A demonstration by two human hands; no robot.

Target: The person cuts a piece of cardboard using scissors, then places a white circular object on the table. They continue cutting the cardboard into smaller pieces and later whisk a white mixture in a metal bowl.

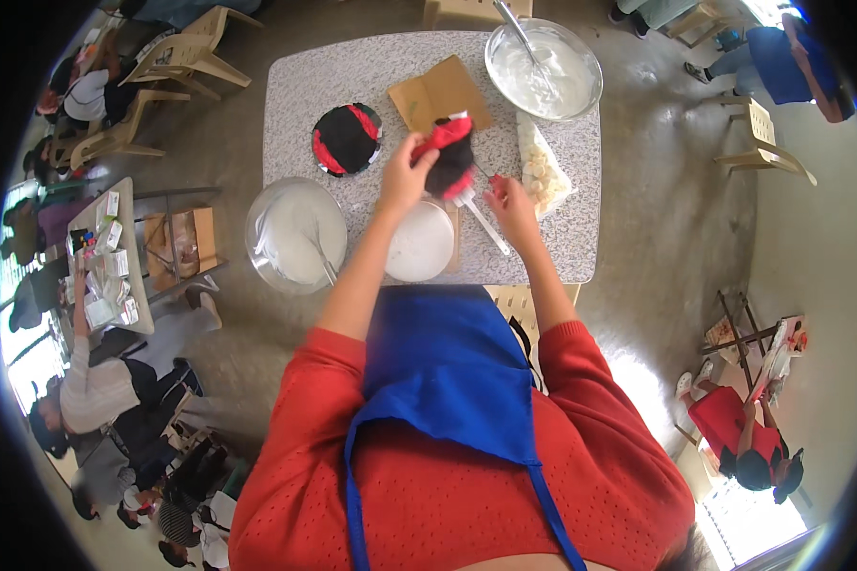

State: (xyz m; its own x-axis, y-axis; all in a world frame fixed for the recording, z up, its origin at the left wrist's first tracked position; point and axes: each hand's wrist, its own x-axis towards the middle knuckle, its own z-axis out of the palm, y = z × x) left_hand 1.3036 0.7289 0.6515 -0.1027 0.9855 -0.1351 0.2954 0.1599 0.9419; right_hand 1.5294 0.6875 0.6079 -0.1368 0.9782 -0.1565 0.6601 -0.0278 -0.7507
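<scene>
My left hand (406,171) grips a red and black cloth pad (451,158), which looks like a pot holder and hangs slightly blurred above the table. To its right, my right hand (515,207) has its fingers closed on a small, thin tool with a red part (498,185); blur hides its exact kind. A white-handled spatula (487,225) lies just left of my right hand, its upper end partly behind the cloth. Below my left hand sits a round white disc or pan (420,241). A second round red and black cloth pad (347,140) lies farther left.
On the speckled table (293,78) stand a bowl of white cream with a whisk (542,68) and another whisk bowl (296,232). Folded brown cardboard (439,93) and a plastic bag of pale round pieces (542,171) lie nearby. Plastic chairs (760,139) and several people surround the table.
</scene>
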